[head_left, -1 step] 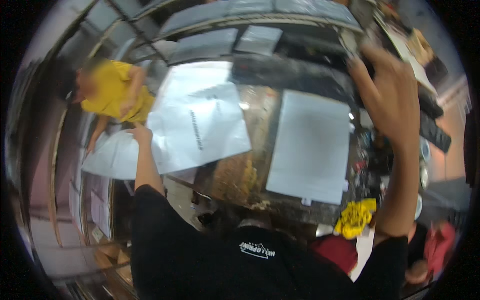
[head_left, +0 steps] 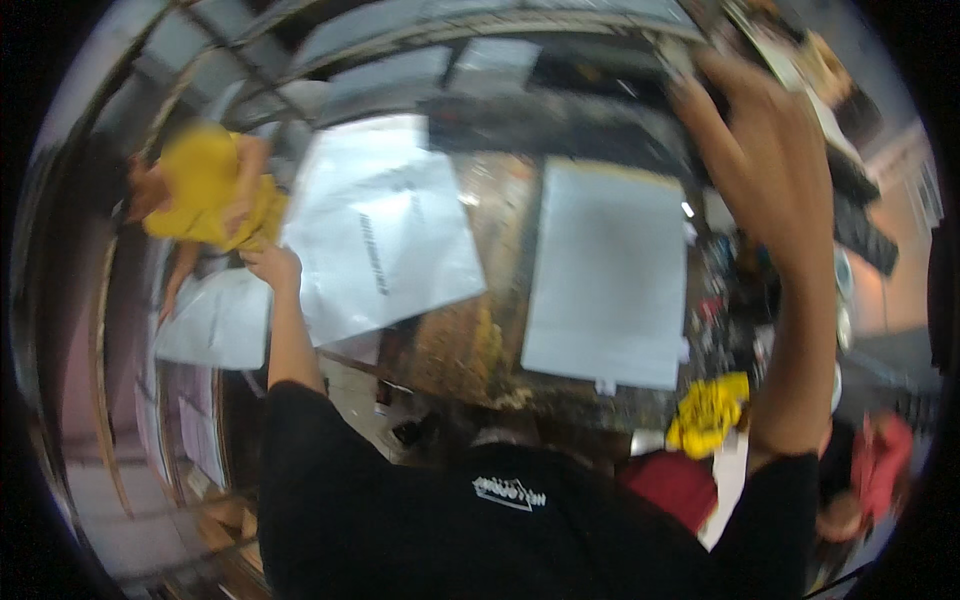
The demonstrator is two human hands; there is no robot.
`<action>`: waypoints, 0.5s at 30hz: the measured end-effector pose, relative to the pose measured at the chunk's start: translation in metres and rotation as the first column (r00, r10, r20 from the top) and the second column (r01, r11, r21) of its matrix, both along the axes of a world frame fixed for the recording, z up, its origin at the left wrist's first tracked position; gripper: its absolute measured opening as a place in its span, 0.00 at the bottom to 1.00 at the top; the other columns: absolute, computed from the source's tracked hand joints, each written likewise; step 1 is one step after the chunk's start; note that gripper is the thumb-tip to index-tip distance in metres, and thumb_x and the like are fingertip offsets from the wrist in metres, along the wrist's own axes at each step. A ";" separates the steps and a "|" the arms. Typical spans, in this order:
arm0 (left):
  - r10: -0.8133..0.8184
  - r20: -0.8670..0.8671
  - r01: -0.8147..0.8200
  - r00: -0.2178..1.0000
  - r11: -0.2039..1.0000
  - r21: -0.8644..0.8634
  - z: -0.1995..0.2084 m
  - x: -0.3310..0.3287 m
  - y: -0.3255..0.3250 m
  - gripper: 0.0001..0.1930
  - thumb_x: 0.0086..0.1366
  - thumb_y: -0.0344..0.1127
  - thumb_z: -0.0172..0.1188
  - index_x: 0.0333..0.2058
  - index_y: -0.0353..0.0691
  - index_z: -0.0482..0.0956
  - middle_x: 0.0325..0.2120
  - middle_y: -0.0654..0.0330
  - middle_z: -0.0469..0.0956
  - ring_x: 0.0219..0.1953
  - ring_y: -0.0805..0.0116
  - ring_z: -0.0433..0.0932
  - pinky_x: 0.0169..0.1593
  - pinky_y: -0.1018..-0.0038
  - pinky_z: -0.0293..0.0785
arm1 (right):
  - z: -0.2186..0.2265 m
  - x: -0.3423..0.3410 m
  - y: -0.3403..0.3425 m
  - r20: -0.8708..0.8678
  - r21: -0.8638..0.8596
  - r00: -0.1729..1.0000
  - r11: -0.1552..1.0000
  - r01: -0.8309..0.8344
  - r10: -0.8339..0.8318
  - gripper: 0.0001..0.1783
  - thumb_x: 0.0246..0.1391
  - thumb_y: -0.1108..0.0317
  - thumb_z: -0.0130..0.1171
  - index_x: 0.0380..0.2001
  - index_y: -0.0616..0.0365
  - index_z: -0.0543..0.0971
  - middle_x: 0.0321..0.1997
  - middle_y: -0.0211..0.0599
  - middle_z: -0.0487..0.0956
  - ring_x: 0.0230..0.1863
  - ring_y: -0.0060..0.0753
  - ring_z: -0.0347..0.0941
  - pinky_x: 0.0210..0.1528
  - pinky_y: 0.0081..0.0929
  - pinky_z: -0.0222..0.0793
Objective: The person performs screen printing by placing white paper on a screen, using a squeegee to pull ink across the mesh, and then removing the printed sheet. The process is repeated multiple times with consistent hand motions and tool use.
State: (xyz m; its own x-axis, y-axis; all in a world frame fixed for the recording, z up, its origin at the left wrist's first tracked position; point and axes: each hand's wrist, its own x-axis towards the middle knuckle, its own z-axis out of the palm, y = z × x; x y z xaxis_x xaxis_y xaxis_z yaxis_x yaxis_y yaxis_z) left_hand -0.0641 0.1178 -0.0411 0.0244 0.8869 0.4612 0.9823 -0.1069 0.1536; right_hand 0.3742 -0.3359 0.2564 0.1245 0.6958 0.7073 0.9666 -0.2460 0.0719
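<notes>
My left hand (head_left: 275,268) is closed at the left edge of a white sheet (head_left: 420,235) with dark print, which lies over the left part of the worktable. The fingers look pinched on that edge, though blur hides the exact grip. Beside it, a second white sheet (head_left: 215,325) is near a co-worker in yellow (head_left: 205,195). My right hand (head_left: 765,150) is raised at the upper right, thumb and fingers apart, with the blurred fingertips close to a dark frame corner. Below and left of it lies a blank pale sheet (head_left: 608,275), flat on the table.
A long dark strip (head_left: 560,130) runs along the table's far side. Behind it lie pale sheets (head_left: 390,85). A crumpled yellow cloth (head_left: 708,415) sits at the near right edge, with small clutter above it. Racks (head_left: 115,400) stand at the left; a person in red (head_left: 880,465) is at the lower right.
The printed sheet and blank sheet have shifted slightly left in view. A gap now shows between the printed sheet and the second white sheet by the co-worker. My right hand is slightly higher and farther left.
</notes>
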 end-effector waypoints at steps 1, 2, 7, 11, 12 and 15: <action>-0.288 0.012 0.286 0.958 0.955 0.085 0.003 0.054 -0.039 0.34 0.65 0.38 0.66 0.66 0.32 0.66 0.58 0.35 0.73 0.59 0.38 0.74 0.62 0.52 0.70 | -0.004 0.009 -0.004 0.150 -0.079 0.987 0.995 0.065 -0.052 0.26 0.64 0.45 0.52 0.45 0.60 0.79 0.33 0.48 0.82 0.38 0.52 0.79 0.41 0.48 0.69; -0.577 -0.045 0.571 0.816 0.791 0.220 -0.039 0.070 -0.066 0.32 0.69 0.40 0.62 0.67 0.30 0.65 0.60 0.37 0.73 0.60 0.39 0.73 0.63 0.52 0.69 | -0.007 0.016 -0.001 0.293 -0.131 0.955 0.988 0.082 -0.040 0.30 0.64 0.42 0.51 0.53 0.58 0.77 0.32 0.49 0.82 0.37 0.50 0.80 0.39 0.49 0.71; -0.579 0.508 0.754 0.638 0.336 -0.565 -0.122 0.214 -0.336 0.43 0.55 0.46 0.73 0.63 0.27 0.67 0.59 0.33 0.69 0.63 0.33 0.67 0.62 0.48 0.68 | 0.023 -0.022 0.005 -0.257 -0.162 0.947 0.975 0.153 -0.192 0.32 0.58 0.46 0.48 0.18 0.66 0.79 0.19 0.55 0.77 0.24 0.54 0.76 0.35 0.47 0.71; -0.424 0.447 0.611 0.788 0.443 -0.656 -0.141 0.230 -0.361 0.46 0.52 0.50 0.77 0.58 0.20 0.67 0.57 0.30 0.70 0.62 0.35 0.69 0.62 0.47 0.67 | 0.005 -0.026 -0.006 -0.152 -0.126 0.974 0.981 0.150 -0.168 0.33 0.59 0.45 0.48 0.20 0.67 0.79 0.21 0.55 0.79 0.28 0.54 0.78 0.40 0.48 0.71; -0.400 0.515 0.649 0.758 0.387 -0.655 -0.140 0.231 -0.354 0.47 0.51 0.51 0.77 0.59 0.20 0.67 0.57 0.30 0.70 0.63 0.36 0.69 0.62 0.48 0.68 | -0.003 -0.026 -0.008 -0.145 -0.090 0.978 0.987 0.137 -0.149 0.33 0.58 0.45 0.48 0.20 0.68 0.79 0.22 0.56 0.79 0.29 0.54 0.78 0.42 0.48 0.70; -0.389 0.575 0.694 0.720 0.381 -0.611 -0.111 0.222 -0.333 0.50 0.52 0.55 0.77 0.61 0.20 0.65 0.58 0.30 0.71 0.63 0.39 0.70 0.64 0.52 0.68 | -0.020 -0.032 -0.009 -0.175 0.016 0.983 0.998 0.062 -0.058 0.30 0.57 0.47 0.51 0.22 0.68 0.79 0.25 0.57 0.80 0.31 0.55 0.78 0.47 0.48 0.68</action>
